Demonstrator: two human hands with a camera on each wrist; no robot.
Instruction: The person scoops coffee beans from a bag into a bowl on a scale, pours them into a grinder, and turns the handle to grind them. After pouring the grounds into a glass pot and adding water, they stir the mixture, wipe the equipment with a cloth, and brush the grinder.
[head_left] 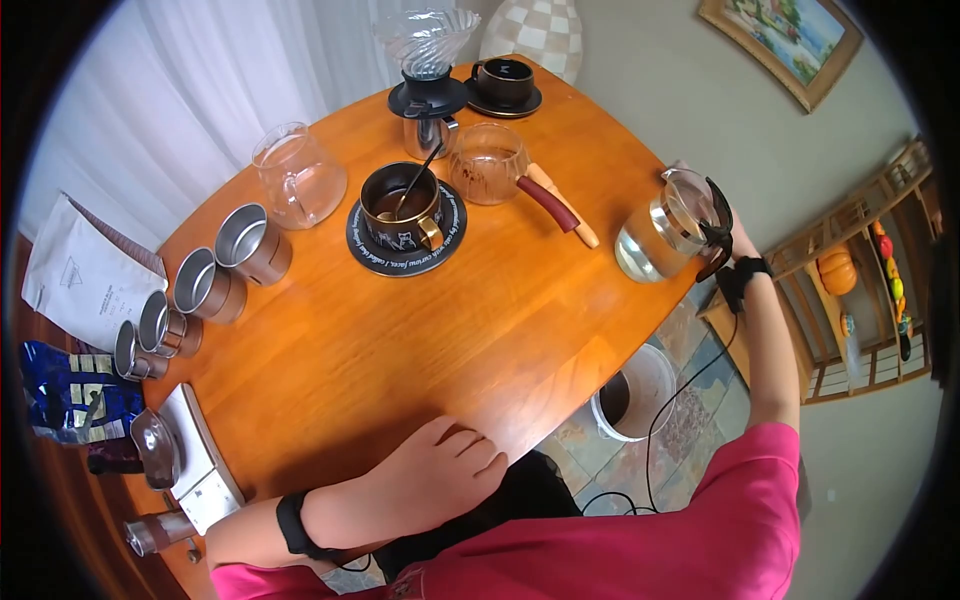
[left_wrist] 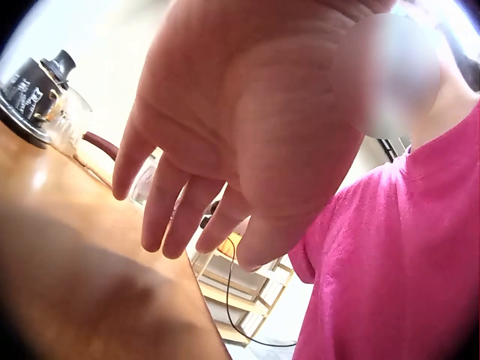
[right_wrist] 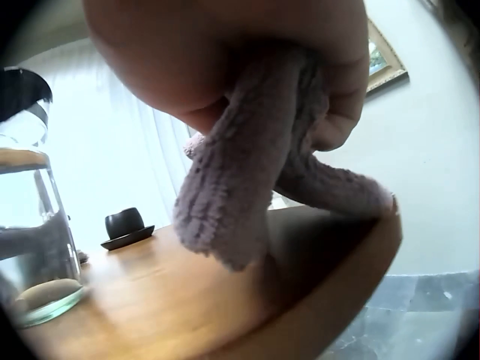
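In the right wrist view my right hand grips a greyish-pink fluffy cloth above the table's edge. From the head camera, that hand is mostly hidden behind a glass pitcher with a black handle, and a bit of the cloth shows behind the pitcher. My left hand is over the table's near edge, empty, its fingers loosely bent; the left wrist view shows the palm with fingers hanging relaxed. A black cup holding a spoon stands on a dark saucer mid-table.
A glass server, metal cups, a dripper, a ribbed glass pot with a red-brown handle and another black cup stand around. Bags and a white scale lie left; a bucket is below.
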